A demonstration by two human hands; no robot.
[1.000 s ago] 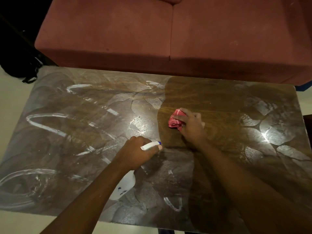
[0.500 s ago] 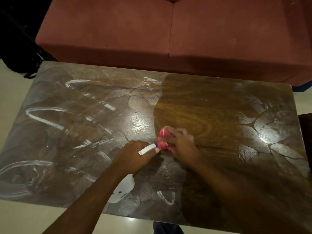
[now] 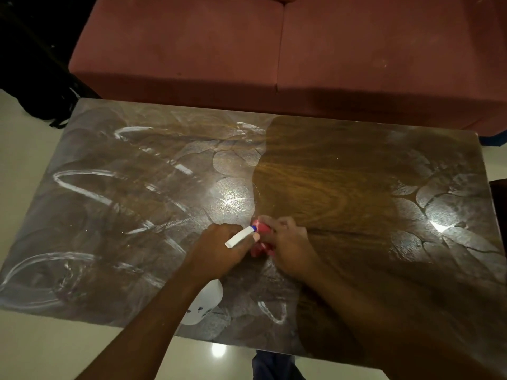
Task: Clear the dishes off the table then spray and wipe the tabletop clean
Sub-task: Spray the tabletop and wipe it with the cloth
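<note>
The left hand [image 3: 219,249] has its grip closed around the spray bottle [image 3: 204,304], nozzle [image 3: 241,236] pointing toward the cloth. The right hand [image 3: 286,244] presses the bunched red cloth [image 3: 260,229] flat on the surface [image 3: 137,215] — it has drawn back toward the near edge within the last second, widening the cleared strip. No dishes are visible; white residue covers the left half and far-right corner — wiping is unfinished. Beyond stands a sofa [image 3: 274,45].
</note>
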